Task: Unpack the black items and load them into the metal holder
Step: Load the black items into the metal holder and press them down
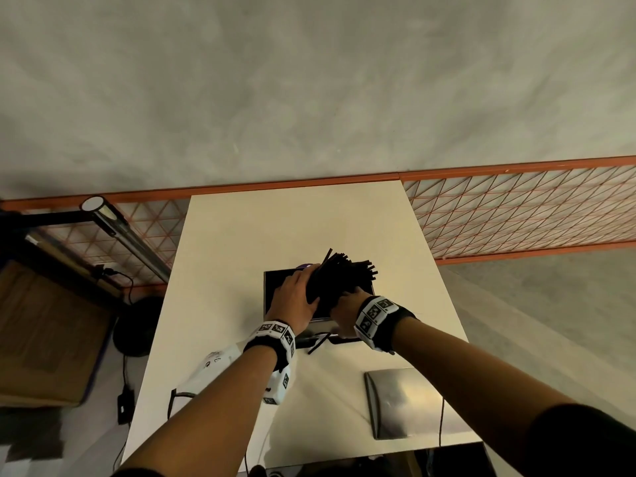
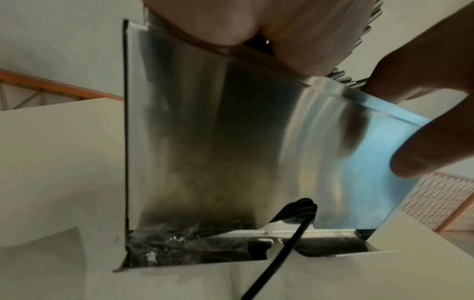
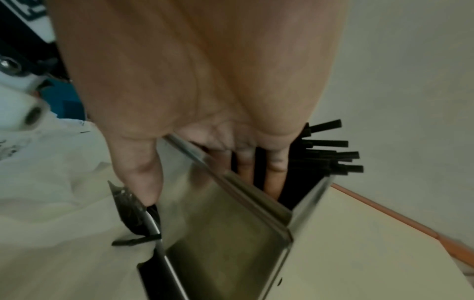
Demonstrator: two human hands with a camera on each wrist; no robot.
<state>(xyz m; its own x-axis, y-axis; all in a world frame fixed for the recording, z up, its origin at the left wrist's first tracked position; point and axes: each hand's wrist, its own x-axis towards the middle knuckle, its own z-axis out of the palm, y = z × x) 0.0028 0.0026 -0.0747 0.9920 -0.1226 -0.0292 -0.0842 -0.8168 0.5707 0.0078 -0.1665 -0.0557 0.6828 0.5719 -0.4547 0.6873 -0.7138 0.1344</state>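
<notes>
Nearest on the counter (image 1: 241,235) lies a stray black straw (image 1: 318,343), yet to be picked up. Beyond it, loading is underway: the left hand (image 1: 296,301) and right hand (image 1: 346,313) both clasp the bundle of black straws (image 1: 344,273) half inside the metal holder (image 2: 218,142). Next they probably must push it down and let go
</notes>
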